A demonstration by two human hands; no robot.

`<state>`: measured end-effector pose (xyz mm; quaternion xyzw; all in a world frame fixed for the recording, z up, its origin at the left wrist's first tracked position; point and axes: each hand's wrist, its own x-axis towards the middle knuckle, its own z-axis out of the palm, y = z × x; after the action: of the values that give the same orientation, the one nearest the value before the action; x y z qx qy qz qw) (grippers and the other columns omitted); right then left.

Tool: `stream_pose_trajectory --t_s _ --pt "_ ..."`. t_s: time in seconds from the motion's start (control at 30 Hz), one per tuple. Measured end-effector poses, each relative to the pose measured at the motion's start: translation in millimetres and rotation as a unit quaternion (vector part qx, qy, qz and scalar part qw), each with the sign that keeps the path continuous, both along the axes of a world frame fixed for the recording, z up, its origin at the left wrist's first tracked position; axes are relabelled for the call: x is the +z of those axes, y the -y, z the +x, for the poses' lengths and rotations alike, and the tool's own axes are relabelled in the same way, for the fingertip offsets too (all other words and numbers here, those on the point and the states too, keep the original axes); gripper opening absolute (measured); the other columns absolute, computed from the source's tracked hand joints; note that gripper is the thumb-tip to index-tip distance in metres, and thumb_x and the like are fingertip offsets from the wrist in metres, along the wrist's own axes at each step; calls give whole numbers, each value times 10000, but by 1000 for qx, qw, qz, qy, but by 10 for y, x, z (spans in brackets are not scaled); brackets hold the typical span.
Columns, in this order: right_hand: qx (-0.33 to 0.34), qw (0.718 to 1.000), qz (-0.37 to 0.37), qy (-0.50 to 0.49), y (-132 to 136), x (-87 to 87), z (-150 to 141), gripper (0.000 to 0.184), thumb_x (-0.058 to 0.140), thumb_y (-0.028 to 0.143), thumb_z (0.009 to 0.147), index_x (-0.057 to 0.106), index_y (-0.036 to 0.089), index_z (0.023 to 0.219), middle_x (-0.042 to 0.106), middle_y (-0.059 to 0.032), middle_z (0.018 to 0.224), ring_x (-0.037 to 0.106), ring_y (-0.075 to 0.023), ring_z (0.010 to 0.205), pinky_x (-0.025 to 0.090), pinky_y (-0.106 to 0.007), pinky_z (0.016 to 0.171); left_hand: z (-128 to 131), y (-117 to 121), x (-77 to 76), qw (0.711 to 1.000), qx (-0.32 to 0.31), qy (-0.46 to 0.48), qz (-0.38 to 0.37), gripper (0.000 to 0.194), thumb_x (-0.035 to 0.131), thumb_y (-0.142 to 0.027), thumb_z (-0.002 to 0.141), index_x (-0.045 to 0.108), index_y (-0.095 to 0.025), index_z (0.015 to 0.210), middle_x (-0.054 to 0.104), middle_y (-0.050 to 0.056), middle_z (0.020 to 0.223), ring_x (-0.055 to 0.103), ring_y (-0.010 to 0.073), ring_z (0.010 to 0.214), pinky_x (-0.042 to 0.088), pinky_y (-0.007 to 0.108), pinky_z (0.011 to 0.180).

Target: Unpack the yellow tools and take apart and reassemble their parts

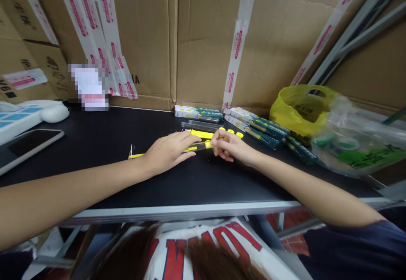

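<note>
In the head view, a slim yellow stick-like tool with a clear tube section [199, 146] lies across both hands, low over the black table. My left hand [168, 151] is closed round its middle, and a yellow end with a small metal part sticks out to the left. My right hand [230, 145] pinches the tool's yellow right end between thumb and fingers. Just behind the hands lies another yellow stick [202, 134], partly covered by them. Clear tubes [201, 125] rest behind it, and several yellow ring-shaped ends [231, 131] show past my right fingers.
Teal-and-white printed boxes [256, 127] lie at the back right, beside a yellow plastic bag [285, 108] and a clear bag [358, 140]. A phone [28, 144] and a white device with blue panels [25, 117] are at left. Large cardboard [146, 39] walls the back.
</note>
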<state>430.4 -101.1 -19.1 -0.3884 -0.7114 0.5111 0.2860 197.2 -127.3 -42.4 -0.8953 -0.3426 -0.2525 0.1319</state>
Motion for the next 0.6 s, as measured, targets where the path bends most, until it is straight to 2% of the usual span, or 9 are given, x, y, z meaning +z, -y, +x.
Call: stream_pose_trajectory --t_s 0.1,0.23,0.37,0.43,0.5,0.6 --pt "-26 999 -27 -16 8 25 6 304 661 389 728 427 213 807 550 74 529 418 -59 362 263 -130 286 4 -3 -3 1000 7 -2 1 276 474 -330 949 517 -209 1192 604 55 1092 600 197 978 478 294 801" --pt "-61 995 -49 -66 -7 69 30 218 597 312 732 404 218 771 488 86 488 342 -49 341 210 -127 290 1 2 5 1000 17 8 16 274 463 -304 950 523 -187 1190 612 61 1084 601 196 953 476 293 781" --pt "-86 992 -41 -78 -44 94 51 155 543 265 727 398 218 753 420 95 481 268 -45 349 149 -140 318 2 4 13 1000 16 -21 11 228 481 -264 913 567 -193 1112 632 37 1023 588 201 920 462 314 789" --pt "-89 994 23 -53 -42 92 59 144 540 283 741 416 213 759 413 92 496 271 -48 366 168 -156 339 6 1 20 999 23 -43 -2 184 496 -240 873 594 -191 1021 632 27 967 578 201 886 455 320 781" --pt "-75 988 138 -3 -17 81 67 142 554 295 752 451 198 768 456 66 547 341 -60 422 251 -178 388 10 -3 32 997 41 -65 -8 142 504 -218 826 599 -180 926 621 30 914 565 204 844 448 327 758" --pt "-13 946 301 122 41 55 80 123 585 255 741 499 179 786 492 34 631 432 -87 546 327 -206 502 14 -2 53 993 78 -88 -5 118 502 -204 779 586 -171 855 609 42 885 550 213 812 434 336 714"
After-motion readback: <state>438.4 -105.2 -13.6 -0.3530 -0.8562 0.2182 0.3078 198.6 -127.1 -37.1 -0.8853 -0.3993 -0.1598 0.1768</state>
